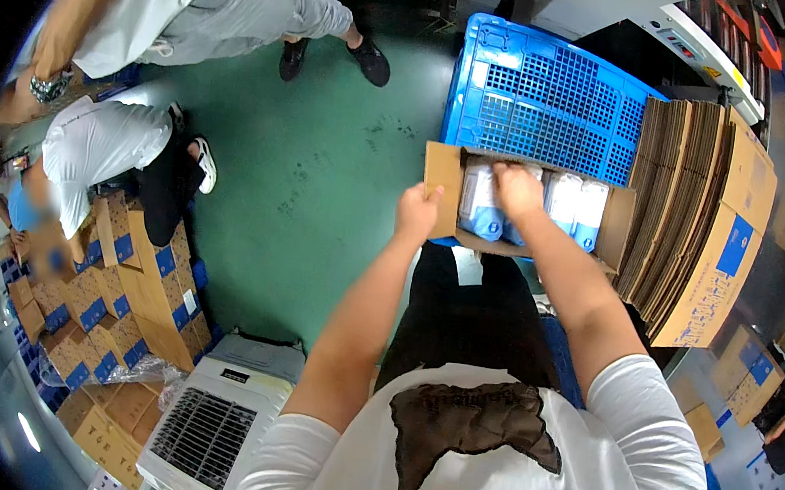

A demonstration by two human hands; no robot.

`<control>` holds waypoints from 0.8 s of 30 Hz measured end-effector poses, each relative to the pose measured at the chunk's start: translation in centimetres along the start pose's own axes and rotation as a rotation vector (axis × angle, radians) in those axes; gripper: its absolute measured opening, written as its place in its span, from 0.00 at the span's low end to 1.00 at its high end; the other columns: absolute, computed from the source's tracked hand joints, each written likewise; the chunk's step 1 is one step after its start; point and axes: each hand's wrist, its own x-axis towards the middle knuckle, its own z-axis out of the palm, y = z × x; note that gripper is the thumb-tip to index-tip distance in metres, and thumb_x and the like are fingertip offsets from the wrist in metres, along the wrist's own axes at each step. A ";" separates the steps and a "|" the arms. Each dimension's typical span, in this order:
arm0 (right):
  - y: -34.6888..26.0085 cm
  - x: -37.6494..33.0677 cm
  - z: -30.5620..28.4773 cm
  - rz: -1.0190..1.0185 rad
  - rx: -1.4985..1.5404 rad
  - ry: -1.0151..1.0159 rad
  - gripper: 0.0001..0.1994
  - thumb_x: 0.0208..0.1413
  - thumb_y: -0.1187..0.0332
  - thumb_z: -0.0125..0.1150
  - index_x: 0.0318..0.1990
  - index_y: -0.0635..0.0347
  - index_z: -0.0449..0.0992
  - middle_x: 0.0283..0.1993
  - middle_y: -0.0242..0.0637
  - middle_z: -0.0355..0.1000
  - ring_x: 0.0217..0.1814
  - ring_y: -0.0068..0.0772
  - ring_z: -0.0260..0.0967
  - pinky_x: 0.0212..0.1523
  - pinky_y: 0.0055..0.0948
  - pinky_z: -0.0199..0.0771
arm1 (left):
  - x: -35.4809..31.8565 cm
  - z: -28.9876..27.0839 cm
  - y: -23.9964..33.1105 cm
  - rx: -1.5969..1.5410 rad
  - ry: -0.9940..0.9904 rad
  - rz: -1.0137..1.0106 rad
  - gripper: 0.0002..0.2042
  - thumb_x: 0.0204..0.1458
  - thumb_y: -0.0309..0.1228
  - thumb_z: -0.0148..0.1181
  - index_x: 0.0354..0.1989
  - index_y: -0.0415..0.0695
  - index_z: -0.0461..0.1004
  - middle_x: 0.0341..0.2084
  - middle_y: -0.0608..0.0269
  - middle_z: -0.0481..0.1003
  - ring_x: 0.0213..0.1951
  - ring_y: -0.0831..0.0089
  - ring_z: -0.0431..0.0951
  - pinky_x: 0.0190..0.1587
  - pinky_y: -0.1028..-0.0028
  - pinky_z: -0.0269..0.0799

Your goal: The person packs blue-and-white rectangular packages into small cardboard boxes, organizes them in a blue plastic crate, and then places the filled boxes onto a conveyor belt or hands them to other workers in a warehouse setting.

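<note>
An open cardboard box [443,176] rests at the near edge of a blue plastic crate, its flaps folded out. Inside it stands a row of several white and blue soft packs [481,205]. My left hand [417,212] is closed on the box's left flap, thumb on the near side. My right hand [518,192] reaches into the box from above, its fingers bent around the top of a pack near the middle. That pack is partly hidden by my hand and forearm. Other packs [590,213] stand to the right of my hand.
Beyond the box is the blue crate [547,94]. Flattened cartons [695,191] stand stacked at its right, by a machine [708,63]. A white air cooler [211,422] stands lower left. Two people are on the left, one bent over stacked cartons [108,311].
</note>
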 end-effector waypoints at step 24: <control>4.6 -5.7 5.3 0.579 0.709 0.165 0.30 0.32 0.63 0.68 0.45 0.66 0.65 0.43 0.53 0.66 0.45 0.49 0.65 0.48 0.34 0.66 | -0.9 -2.1 -1.9 -0.456 -0.282 -0.114 0.15 0.49 0.28 0.57 0.44 0.38 0.65 0.38 0.59 0.73 0.38 0.72 0.73 0.42 0.71 0.68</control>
